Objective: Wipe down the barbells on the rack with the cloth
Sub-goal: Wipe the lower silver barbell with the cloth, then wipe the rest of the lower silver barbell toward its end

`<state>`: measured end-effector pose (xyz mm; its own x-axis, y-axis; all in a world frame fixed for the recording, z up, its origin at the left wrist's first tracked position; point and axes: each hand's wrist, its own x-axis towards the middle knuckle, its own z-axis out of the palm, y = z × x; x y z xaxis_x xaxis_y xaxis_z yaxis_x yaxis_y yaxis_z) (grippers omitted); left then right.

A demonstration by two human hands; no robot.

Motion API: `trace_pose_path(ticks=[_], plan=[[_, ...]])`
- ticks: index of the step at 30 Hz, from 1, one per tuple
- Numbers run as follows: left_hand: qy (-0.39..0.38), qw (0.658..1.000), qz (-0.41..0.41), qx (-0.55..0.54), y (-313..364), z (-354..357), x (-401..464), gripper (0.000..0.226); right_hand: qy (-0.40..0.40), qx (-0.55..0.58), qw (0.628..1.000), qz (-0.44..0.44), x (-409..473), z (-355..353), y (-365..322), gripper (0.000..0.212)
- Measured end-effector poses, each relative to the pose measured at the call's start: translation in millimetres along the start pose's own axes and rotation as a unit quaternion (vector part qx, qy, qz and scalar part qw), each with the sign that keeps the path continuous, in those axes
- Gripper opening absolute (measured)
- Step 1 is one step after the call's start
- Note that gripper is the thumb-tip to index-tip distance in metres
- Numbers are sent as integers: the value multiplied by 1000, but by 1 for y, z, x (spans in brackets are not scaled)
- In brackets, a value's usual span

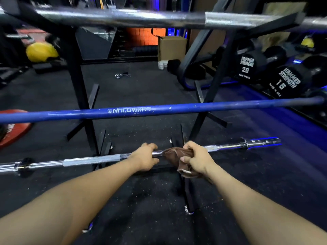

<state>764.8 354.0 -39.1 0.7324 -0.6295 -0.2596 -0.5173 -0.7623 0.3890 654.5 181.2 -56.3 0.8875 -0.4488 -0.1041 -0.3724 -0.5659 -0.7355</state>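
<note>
A chrome barbell (pixel 92 160) lies across the lowest pegs of a black rack (pixel 77 89). My left hand (pixel 146 157) grips its shaft near the middle. Just to the right, my right hand (pixel 194 159) holds a brown cloth (pixel 174 153) wrapped around the same shaft. A blue barbell (pixel 194 107) rests one level higher. A grey steel barbell (pixel 123 16) runs across the top of the rack, blurred.
Black dumbbells marked 20 (pixel 247 66) and 16 (pixel 283 82) sit on a rack at the right. A red plate (pixel 12 128) lies on the floor at the left. A cardboard box (pixel 172 48) and a yellow ball (pixel 41 51) stand beyond the rack. The black rubber floor is speckled.
</note>
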Motion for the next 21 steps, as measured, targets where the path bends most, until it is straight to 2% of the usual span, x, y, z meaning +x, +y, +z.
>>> trace_pose_path(ticks=[2,4,6,7,9,12,13,15,18,19,20,21], plan=[[5,994,-25,-105,4,-1,-3,51,8,90,996,8,-6,-2,-6,31],[-1,955,-84,-283,11,-3,-6,45,16,151,988,4,-9,-5,-12,31],[-56,857,-169,-484,21,-3,-12,48,1,161,987,-18,-11,-7,-18,32],[-74,816,-186,-543,26,-6,-12,49,-9,158,987,-33,-13,-8,-22,33],[-73,764,-193,-612,30,-4,-10,44,-42,145,987,-55,-16,-10,-31,36],[-22,754,-182,-631,32,-1,-9,14,-58,102,991,-64,-19,-12,-39,40],[-8,746,-180,-641,33,-2,-10,13,-60,88,992,-60,-21,-14,-42,42],[12,732,-162,-662,35,-8,-12,24,-73,57,994,-59,-24,-19,-49,47],[33,731,-130,-670,44,-19,-15,29,-94,-19,995,-31,-32,-31,-60,69],[38,727,-119,-676,47,-21,-17,31,-109,-15,994,-6,-37,-37,-64,75],[39,723,-109,-682,49,-22,-17,36,-133,38,990,24,-40,-42,-64,74],[32,720,-96,-687,49,-22,-17,39,-161,141,975,63,-43,-46,-65,68]])
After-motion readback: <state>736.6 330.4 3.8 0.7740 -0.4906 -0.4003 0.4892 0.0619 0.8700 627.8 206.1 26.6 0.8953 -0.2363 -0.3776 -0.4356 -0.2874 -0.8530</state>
